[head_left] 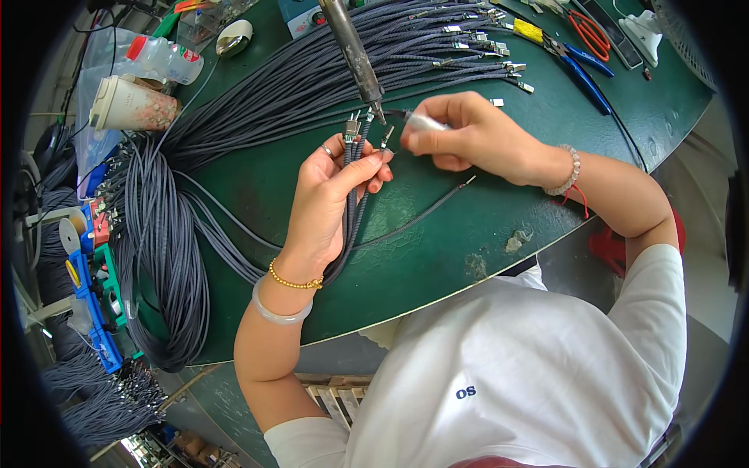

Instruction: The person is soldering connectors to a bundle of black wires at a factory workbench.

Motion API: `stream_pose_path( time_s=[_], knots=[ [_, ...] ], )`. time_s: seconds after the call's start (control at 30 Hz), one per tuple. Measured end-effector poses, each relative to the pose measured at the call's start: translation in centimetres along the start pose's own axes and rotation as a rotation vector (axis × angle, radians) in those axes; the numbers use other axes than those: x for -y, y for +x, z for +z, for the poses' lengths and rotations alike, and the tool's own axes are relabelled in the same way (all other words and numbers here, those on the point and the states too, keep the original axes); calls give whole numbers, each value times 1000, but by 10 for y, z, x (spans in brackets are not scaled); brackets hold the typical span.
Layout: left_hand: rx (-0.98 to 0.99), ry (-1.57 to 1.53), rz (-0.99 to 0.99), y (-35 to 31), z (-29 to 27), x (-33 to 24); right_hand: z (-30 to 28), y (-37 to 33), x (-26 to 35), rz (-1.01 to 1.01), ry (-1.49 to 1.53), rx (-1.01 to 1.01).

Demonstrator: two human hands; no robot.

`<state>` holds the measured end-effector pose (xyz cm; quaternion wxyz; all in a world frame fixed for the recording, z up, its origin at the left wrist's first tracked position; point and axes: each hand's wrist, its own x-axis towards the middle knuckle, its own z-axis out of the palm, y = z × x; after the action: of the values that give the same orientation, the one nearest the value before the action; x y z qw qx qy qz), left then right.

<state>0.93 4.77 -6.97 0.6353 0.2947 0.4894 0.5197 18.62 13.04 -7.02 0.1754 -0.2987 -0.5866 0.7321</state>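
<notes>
My left hand (343,171) is closed round several grey braided cables (355,210), their ends pointing up between thumb and fingers. Bare metal connectors (353,129) top these cables; one small connector (387,137) stands just above my thumb. Right beside them, the tip of a dark metal rod like a soldering iron (355,58) comes down from above. My right hand (468,132), to the right of the tip, pinches a whitish thing (425,122) with a thin dark end toward the connectors. Motion blurs it, so its kind is unclear.
A large bundle of finished-looking cables (312,78) spreads across the back of the green table (437,257); another coil (160,257) hangs at the left. Blue-handled pliers (581,78), red scissors (589,35), a cup (136,105) and a bottle (168,60) lie around. One loose cable (437,204) crosses the middle.
</notes>
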Motion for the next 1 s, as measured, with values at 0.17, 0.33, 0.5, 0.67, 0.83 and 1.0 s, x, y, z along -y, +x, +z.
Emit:
stream_pose_path(
  time_s=[0.17, 0.33, 0.5, 0.67, 0.83, 1.0],
  knots=[
    [28, -14, -8, -10, 31, -8, -43, -44, 35, 4, -311, -108],
    [-26, 8, -12, -21, 52, -14, -94, -92, 55, -630, -1184, -251],
    [-23, 30, 16, -38, 61, -21, -174, -126, 67, -374, -1394, -645],
    [-78, -12, 19, -59, 43, -23, -153, -141, 47, -198, -1470, -586],
    [-15, -76, 5, -69, 17, -22, -135, -137, 12, -248, -1591, -940],
    [3, -80, 10, -67, 20, -23, -107, -138, 38, -221, -1456, -805]
  ],
)
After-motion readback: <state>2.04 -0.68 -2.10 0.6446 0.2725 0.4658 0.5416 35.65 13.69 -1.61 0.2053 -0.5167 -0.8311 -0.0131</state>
